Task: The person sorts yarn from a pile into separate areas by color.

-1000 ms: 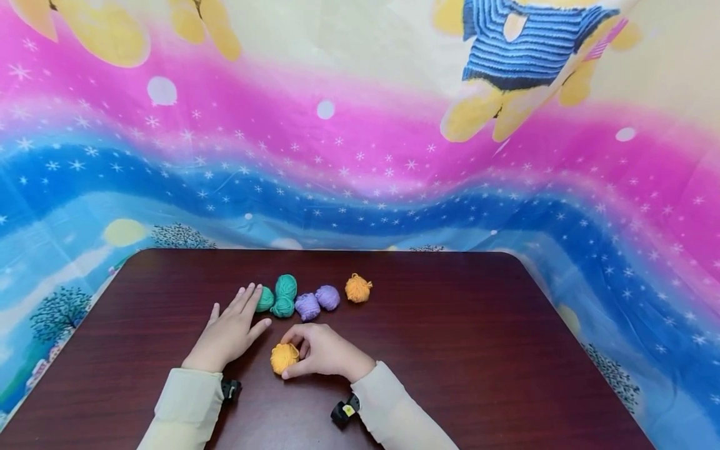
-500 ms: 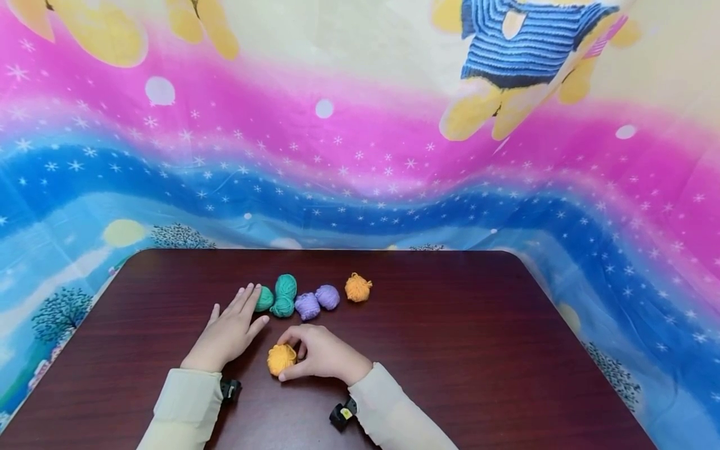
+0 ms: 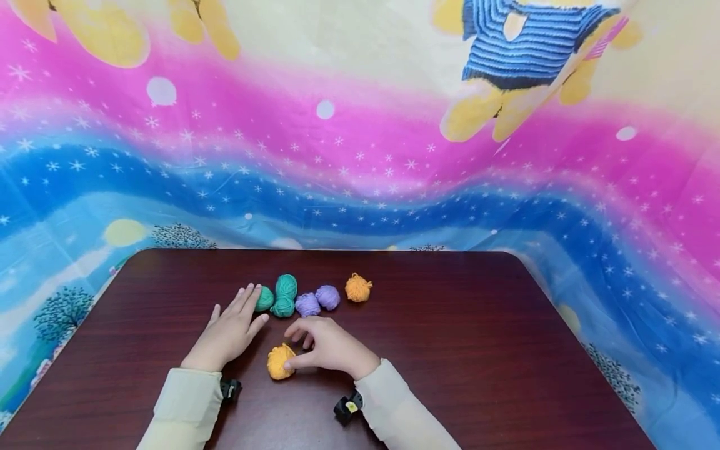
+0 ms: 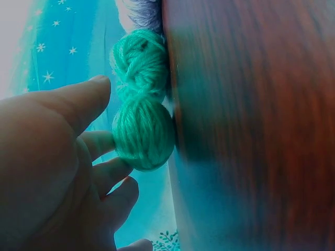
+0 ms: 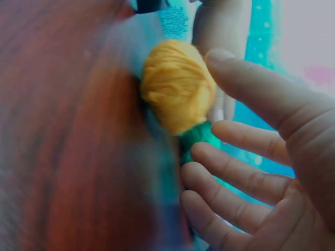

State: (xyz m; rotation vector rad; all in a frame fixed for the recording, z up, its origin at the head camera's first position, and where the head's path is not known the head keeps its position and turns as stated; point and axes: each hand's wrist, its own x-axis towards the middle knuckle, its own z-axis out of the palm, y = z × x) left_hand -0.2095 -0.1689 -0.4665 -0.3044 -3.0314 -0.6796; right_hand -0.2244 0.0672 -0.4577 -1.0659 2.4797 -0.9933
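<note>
My left hand (image 3: 224, 334) rests on the table with its fingers out straight, the fingertips at the leftmost green yarn ball (image 3: 264, 300). In the left wrist view that green ball (image 4: 144, 135) sits against the fingers, a second green one behind it. My right hand (image 3: 334, 349) is spread beside a yellow yarn ball (image 3: 279, 362) on the table, its thumb close to the ball and the other fingers off it. The right wrist view shows the loose fingers apart from the yellow ball (image 5: 178, 86); whether the thumb touches it I cannot tell.
Beyond the hands, a green bundle (image 3: 285, 287) of two rounded lumps stands beside two purple yarn balls (image 3: 328, 297). An orange yarn ball (image 3: 358, 289) lies farther right. A printed cloth (image 3: 360, 137) hangs behind the dark table (image 3: 478, 356).
The yellow ball shifted slightly left and toward me in my right hand's grip. Then the right fingers opened and drew back from it. The left hand stayed in place.
</note>
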